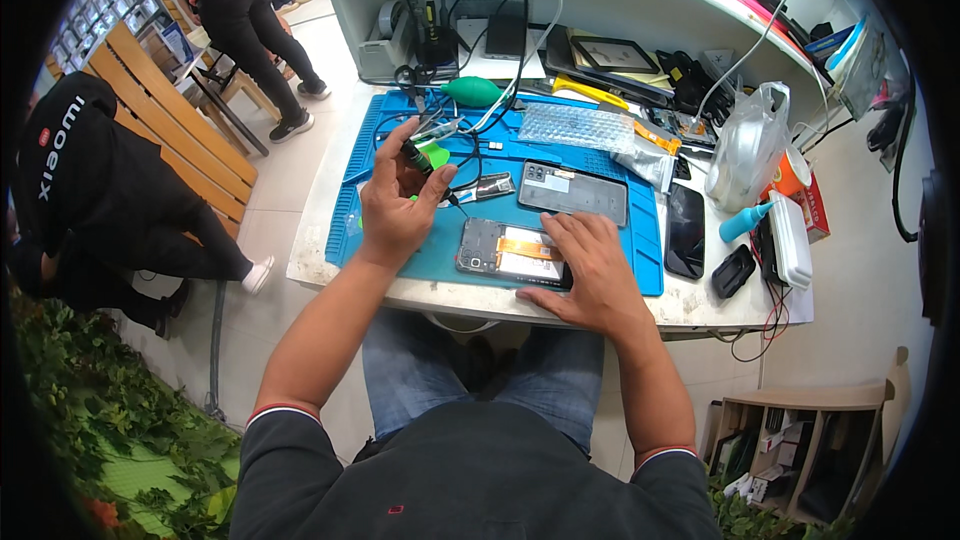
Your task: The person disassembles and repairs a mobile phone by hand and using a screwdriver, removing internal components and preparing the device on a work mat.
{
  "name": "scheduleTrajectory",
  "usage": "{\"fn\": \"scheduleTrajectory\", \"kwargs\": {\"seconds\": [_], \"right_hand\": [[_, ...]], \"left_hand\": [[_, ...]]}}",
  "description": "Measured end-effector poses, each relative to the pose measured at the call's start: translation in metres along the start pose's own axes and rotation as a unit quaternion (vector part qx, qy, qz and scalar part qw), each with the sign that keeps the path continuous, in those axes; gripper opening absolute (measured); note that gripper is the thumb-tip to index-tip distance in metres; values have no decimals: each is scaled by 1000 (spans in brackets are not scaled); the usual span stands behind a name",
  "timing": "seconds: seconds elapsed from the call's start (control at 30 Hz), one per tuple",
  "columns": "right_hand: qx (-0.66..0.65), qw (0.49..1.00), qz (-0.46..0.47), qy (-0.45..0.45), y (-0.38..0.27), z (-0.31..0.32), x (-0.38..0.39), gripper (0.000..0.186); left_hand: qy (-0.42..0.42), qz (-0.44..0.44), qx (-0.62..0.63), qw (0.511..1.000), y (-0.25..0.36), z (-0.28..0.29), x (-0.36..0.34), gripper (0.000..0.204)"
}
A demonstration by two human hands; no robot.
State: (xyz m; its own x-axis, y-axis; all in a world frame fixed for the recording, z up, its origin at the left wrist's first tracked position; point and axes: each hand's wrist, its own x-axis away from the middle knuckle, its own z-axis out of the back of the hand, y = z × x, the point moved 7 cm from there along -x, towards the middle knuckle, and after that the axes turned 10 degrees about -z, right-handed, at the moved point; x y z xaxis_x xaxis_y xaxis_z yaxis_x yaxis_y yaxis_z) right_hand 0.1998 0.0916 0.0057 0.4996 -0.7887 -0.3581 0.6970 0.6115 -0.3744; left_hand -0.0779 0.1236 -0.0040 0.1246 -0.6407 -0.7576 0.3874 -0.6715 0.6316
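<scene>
An opened smartphone (482,246) lies on the blue repair mat (645,265) near the front edge, its inner parts and an orange flex cable showing. Across its right end rests my right hand (598,280), thumb at the near edge and fingers over the far side, gripping the phone. My left hand (395,215) is raised at the phone's upper left, closed around a dark screwdriver (416,157). The screwdriver's thin shaft slants down toward the phone, its tip seemingly apart from it. A detached grey back cover (590,195) lies just beyond the phone.
Bubble wrap (575,127), a yellow cutter (590,91) and a green air blower (471,92) lie farther back. To the right are a black phone (685,230), a blue bottle (745,223) and a plastic bag (745,155). Cables hang over the mat. People are at the left.
</scene>
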Motion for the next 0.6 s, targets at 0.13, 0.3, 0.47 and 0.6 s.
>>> {"fn": "scheduleTrajectory", "kwargs": {"seconds": [0.13, 0.3, 0.47, 0.6], "right_hand": [[-13, 999, -36, 19, 8, 4, 10, 96], [3, 998, -65, 25, 24, 11, 26, 95], [-11, 998, -64, 16, 28, 14, 31, 95], [-17, 997, -68, 17, 30, 14, 32, 95]], "left_hand": [[-30, -72, -42, 996, 13, 1, 3, 75], [-57, -138, -77, 986, 20, -3, 4, 75], [-67, -145, -90, 983, 21, -4, 4, 75], [-60, -149, -86, 983, 23, -5, 4, 74]]}}
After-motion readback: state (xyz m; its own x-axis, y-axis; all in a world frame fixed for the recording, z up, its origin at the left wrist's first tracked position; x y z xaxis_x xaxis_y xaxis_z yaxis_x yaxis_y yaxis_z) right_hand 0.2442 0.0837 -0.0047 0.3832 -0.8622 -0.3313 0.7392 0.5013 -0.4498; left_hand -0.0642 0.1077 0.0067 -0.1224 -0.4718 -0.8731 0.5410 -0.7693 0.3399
